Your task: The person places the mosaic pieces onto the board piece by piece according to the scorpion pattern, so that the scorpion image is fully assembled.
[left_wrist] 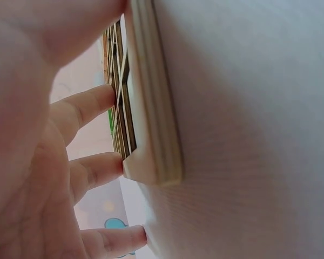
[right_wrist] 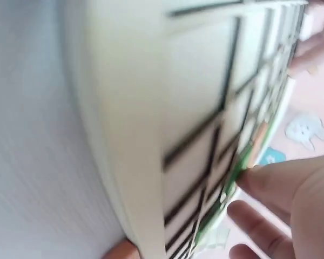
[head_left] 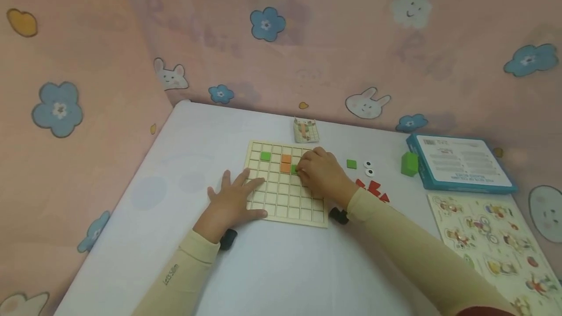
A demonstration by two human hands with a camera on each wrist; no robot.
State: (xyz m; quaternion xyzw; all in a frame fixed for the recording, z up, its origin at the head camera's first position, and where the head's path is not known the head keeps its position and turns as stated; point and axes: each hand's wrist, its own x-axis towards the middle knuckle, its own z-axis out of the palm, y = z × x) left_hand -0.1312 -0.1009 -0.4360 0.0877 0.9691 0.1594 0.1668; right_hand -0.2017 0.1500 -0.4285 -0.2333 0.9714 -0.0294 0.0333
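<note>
A pale wooden grid board (head_left: 287, 218) lies on the white table. It carries a green tile (head_left: 265, 156) at its upper left and two orange tiles (head_left: 286, 163), one behind the other. My left hand (head_left: 228, 204) is spread with its fingers apart, fingertips resting on the board's left side; the left wrist view shows fingers (left_wrist: 92, 167) at its edge. My right hand (head_left: 322, 174) is bent over the right part of the board, its fingertips at another green tile (head_left: 294, 168) beside the orange ones. In the right wrist view one fingertip touches that green tile (right_wrist: 237, 171), which is partly covered.
Right of the board lie a loose green tile (head_left: 351, 164), two eye discs (head_left: 369, 168) and several red pieces (head_left: 373, 188). Farther right are a green block (head_left: 410, 164), a blue-edged box (head_left: 465, 162) and a picture puzzle board (head_left: 496, 238). A small patterned pouch (head_left: 306, 130) stands behind the grid.
</note>
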